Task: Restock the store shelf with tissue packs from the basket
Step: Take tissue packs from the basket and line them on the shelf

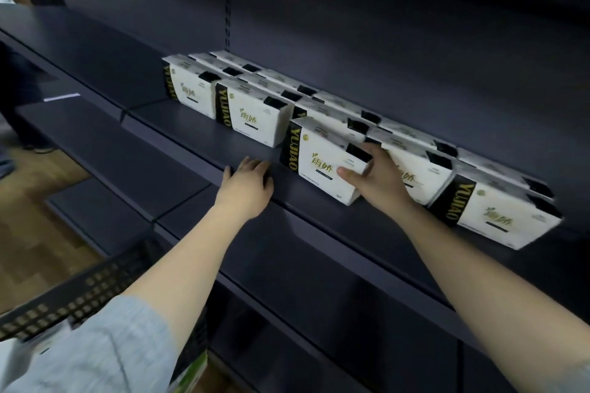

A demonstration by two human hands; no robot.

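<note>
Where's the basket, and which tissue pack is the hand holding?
basket [95,284], head view, on its dark lattice wall.
tissue pack [322,159], head view, on its white front face.
right hand [376,179], head view, on its back.

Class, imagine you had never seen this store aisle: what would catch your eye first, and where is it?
White tissue packs with black and gold labels stand out in rows on the dark shelf. The right hand grips the front pack at mid-shelf, while the left hand rests on the shelf edge. A black basket sits lower left.
</note>
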